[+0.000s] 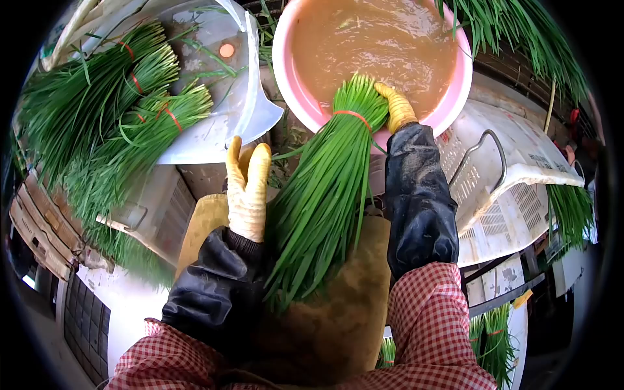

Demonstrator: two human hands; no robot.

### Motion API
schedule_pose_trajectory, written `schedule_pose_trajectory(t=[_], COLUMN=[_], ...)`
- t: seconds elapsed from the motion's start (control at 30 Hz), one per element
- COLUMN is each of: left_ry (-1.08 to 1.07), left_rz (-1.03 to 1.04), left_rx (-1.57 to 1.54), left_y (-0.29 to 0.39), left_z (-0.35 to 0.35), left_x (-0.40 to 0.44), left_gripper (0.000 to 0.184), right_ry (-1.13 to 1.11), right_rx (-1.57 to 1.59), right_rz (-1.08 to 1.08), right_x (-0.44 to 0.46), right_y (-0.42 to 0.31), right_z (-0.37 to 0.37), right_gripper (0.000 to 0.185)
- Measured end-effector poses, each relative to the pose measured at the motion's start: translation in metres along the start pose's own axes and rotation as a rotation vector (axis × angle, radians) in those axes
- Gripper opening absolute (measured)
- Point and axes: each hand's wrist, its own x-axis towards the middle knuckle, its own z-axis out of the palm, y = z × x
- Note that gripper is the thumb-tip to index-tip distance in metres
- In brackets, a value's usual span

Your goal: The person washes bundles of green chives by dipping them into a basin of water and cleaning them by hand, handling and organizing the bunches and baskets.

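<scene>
My right hand (396, 109), in a yellowish glove, is closed on a large bundle of garlic chives (328, 175) near its pale cut ends. An orange-red band circles the bundle. Its cut ends lie over the near rim of a pink basin (460, 81) of murky brown water, and the green leaves hang toward my lap. My left hand (247, 188), gloved alike, stands apart to the left of the leaves with its fingers raised and spread, holding nothing. Black sleeve covers reach up both forearms.
Several banded chive bundles (97, 97) lie at the left on a whitish plastic tub (227, 123). A white crate (500, 156) with a metal handle stands at the right. More chives (520, 32) hang in at the upper right, and others (491, 344) lie at the lower right.
</scene>
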Motion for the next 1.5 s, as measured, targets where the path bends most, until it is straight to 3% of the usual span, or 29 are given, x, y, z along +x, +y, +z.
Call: schedule_pose_trajectory(t=[0.03, 0.07, 0.13, 0.2, 0.23, 0.3, 0.33, 0.37, 0.43, 0.47, 0.5, 0.6, 0.63, 0.67, 0.73, 0.83, 0.87, 0.9, 0.93, 1.03, 1.07, 1.1, 1.17, 1.23, 1.3, 1.37, 1.43, 1.47, 1.5], left_ry=[0.019, -0.071, -0.207, -0.253, -0.278, -0.307, -0.257, -0.26, -0.404, -0.437, -0.435, -0.578, -0.567, -0.563, -0.57, -0.635, -0.692, -0.695, -0.766, -0.753, -0.718, -0.511, -0.288, -0.267, -0.246, -0.268, -0.448, -0.465, -0.481], left_rz=[0.293, 0.4, 0.306, 0.161, 0.098, -0.244, -0.188, -0.185, -0.144, -0.294, -0.292, -0.652, -0.653, -0.73, -0.845, -1.061, -1.202, -1.202, -0.938, -0.604, -0.5, -0.356, -0.249, 0.129, 0.415, 0.566, 0.401, 0.331, 0.265], left_rx=[0.222, 0.441, 1.033, 1.386, 1.284, 1.153, 1.061, 1.061, 0.012, -0.081, -0.078, -0.108, -0.104, -0.123, -0.203, -0.346, -0.439, -0.435, -0.327, 0.001, 0.102, 0.096, 0.254, 0.134, 0.28, 0.501, 0.439, 0.44, 0.441], left_y=[-0.012, -0.015, -0.021, -0.036, -0.044, -0.038, -0.046, -0.058, -0.075, -0.062, -0.055, -0.039, -0.039, -0.039, -0.034, -0.035, -0.072, -0.092, -0.098, -0.06, -0.043, -0.029, -0.016, 0.002, 0.021, 0.011, -0.009, -0.021, -0.029], left_z=[-0.003, 0.009, 0.045, 0.051, 0.042, 0.044, 0.041, 0.038, 0.031, 0.03, 0.03, 0.029, 0.025, 0.022, 0.017, 0.01, -0.008, -0.019, -0.027, -0.025, -0.018, -0.007, -0.01, -0.01, 0.024, 0.066, 0.106, 0.121, 0.131], left_x=[0.017, 0.013, -0.005, -0.013, -0.006, 0.003, 0.004, 0.01, 0.023, 0.022, 0.021, 0.014, 0.013, 0.012, 0.012, 0.019, 0.037, 0.042, 0.039, 0.028, 0.025, 0.02, 0.038, 0.057, 0.068, 0.098, 0.136, 0.16, 0.176], left_gripper=[0.099, 0.107, 0.117, 0.126, 0.118, 0.114, 0.102, 0.102, 0.093, 0.075, 0.075, 0.054, 0.054, 0.052, 0.043, 0.028, 0.026, 0.026, 0.027, 0.041, 0.046, 0.051, 0.073, 0.073, 0.075, 0.094, 0.118, 0.119, 0.122], right_ry=[0.055, 0.184, 0.234, 0.339, 0.34, 0.287, 0.173, 0.307, 0.117, -0.087, -0.088, -0.129, -0.28, -0.285, -0.094, -0.235, -0.178, -0.123, -0.045, 0.083, 0.059, 0.051, 0.086, 0.093, -0.12, -0.151, -0.285, -0.341, -0.383], right_rx=[-0.118, -0.181, -0.371, -0.603, -0.593, -0.256, 0.087, 0.361, 0.255, 0.245, 0.178, 0.175, 0.024, 0.029, -0.707, 0.571, 0.503, 0.438, 0.22, -0.045, -0.04, -0.035, 0.049, 0.068, -0.086, -0.172, -0.021, 0.08, 0.021], right_rz=[-0.153, -0.263, -0.31, -0.431, -0.429, -0.127, -0.005, -0.068, -0.14, -0.066, -0.007, 0.195, 0.053, 0.057, -0.174, 0.057, 0.175, 0.294, 0.125, 0.213, 0.124, 0.119, -0.195, -0.221, -0.348, -0.404, -0.373, -0.275, -0.4], right_x=[-0.002, -0.015, -0.032, -0.016, 0.008, 0.047, 0.004, 0.002, -0.01, -0.016, -0.017, 0.003, 0.05, 0.061, 0.071, 0.01, -0.003, -0.009, 0.001, 0.016, 0.019, 0.019, 0.012, -0.004, 0.004, -0.004, -0.028, -0.022, -0.018], right_y=[0.001, 0.001, -0.007, -0.005, -0.005, -0.013, -0.032, -0.042, -0.039, -0.033, -0.024, 0.002, 0.018, 0.02, 0.017, 0.022, 0.012, 0.009, 0.022, 0.004, 0.003, 0.002, 0.001, -0.006, -0.007, -0.012, -0.024, -0.024, -0.023], right_z=[0.0, 0.011, 0.031, 0.037, 0.03, 0.012, 0.02, 0.018, 0.007, 0.006, 0.01, 0.031, 0.01, -0.003, -0.026, -0.022, -0.015, -0.01, -0.003, 0.01, 0.006, 0.009, 0.01, 0.014, 0.008, 0.023, 0.043, 0.044, 0.039], right_gripper=[0.038, 0.045, 0.049, 0.052, 0.052, 0.052, 0.057, 0.046, 0.035, 0.032, 0.034, 0.034, 0.035, 0.035, 0.038, 0.05, 0.05, 0.05, 0.041, 0.023, 0.019, 0.019, 0.018, 0.017, 0.016, 0.018, 0.023, 0.029, 0.033])
